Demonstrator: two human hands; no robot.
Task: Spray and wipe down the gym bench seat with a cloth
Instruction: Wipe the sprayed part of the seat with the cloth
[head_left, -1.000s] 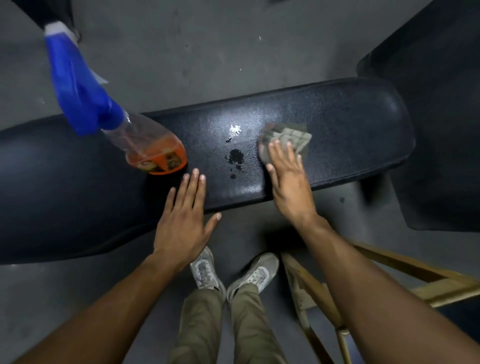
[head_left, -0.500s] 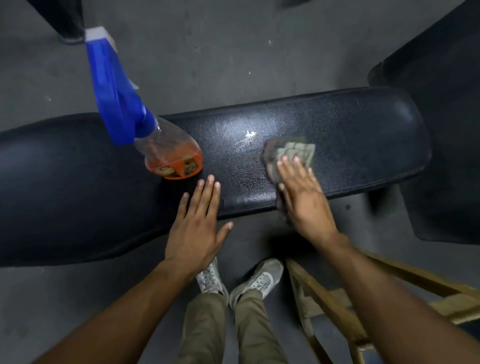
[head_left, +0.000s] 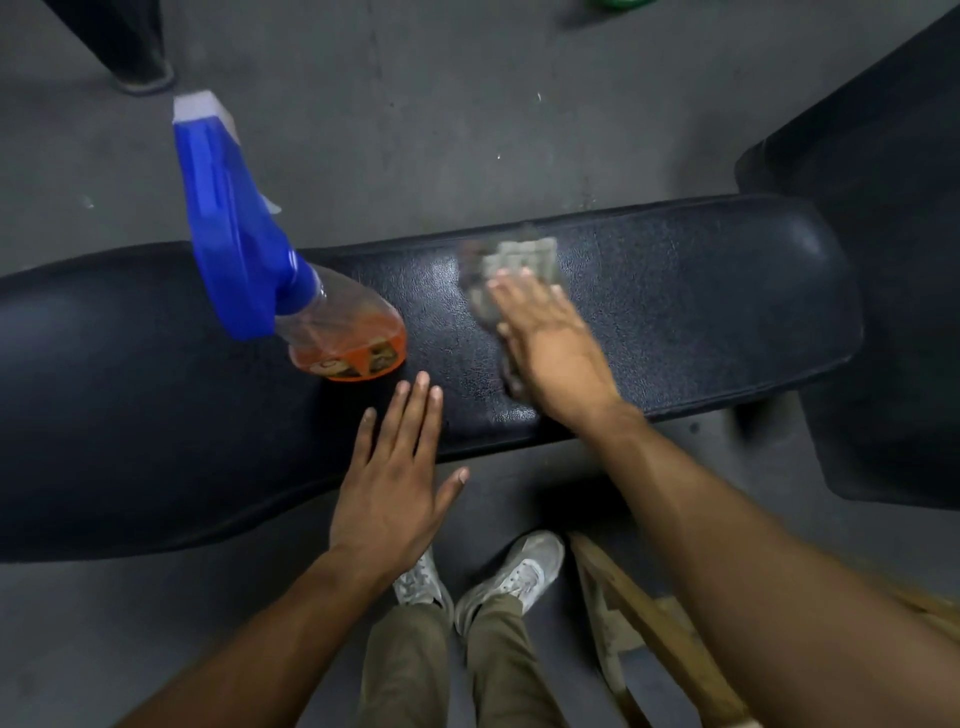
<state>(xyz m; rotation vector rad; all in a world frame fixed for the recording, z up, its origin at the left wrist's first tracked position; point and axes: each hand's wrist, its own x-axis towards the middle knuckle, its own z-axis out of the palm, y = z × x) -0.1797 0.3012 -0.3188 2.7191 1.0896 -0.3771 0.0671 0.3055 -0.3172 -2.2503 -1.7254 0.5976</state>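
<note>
So my right hand (head_left: 550, 343) was pressed flat on the grey cloth (head_left: 514, 260) mid-desk (head_left: 701, 312), fingers straight. Left hand (head_left: 389, 493) lay open on the front edge, spray bottle (head_left: 291, 291) standing just beyond its fingertips.

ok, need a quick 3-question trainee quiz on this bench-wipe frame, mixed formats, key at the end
1. True or false: the left hand grips the blue-topped spray bottle of orange liquid.
2. What does the right hand press on the black padded bench seat?
A. grey folded cloth
B. sponge
C. paper towel
3. Fill in: the spray bottle stands on the ____.

Key:
1. False; the left hand lies flat with straight fingers near the seat's front edge, apart from the bottle.
2. A
3. seat
</note>
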